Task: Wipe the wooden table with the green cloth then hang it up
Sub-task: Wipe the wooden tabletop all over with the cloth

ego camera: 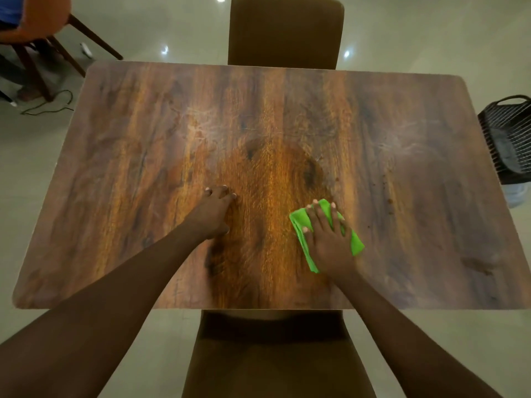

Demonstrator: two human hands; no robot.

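Note:
The wooden table (115, 173) fills the middle of the view, with pale smears toward the back and dark crumbs on its right side. A folded green cloth (298, 225) lies flat on the table, right of centre near the front edge. My right hand (327, 239) presses down on the cloth with fingers spread, covering most of it. My left hand (214, 211) rests flat on the bare wood to the left of the cloth, holding nothing.
A brown chair (284, 33) stands at the table's far side and another (273, 363) at the near side below me. A black slatted basket (508, 139) sits off the right edge. An orange chair (43, 21) and a floor cable (48, 107) are at the back left.

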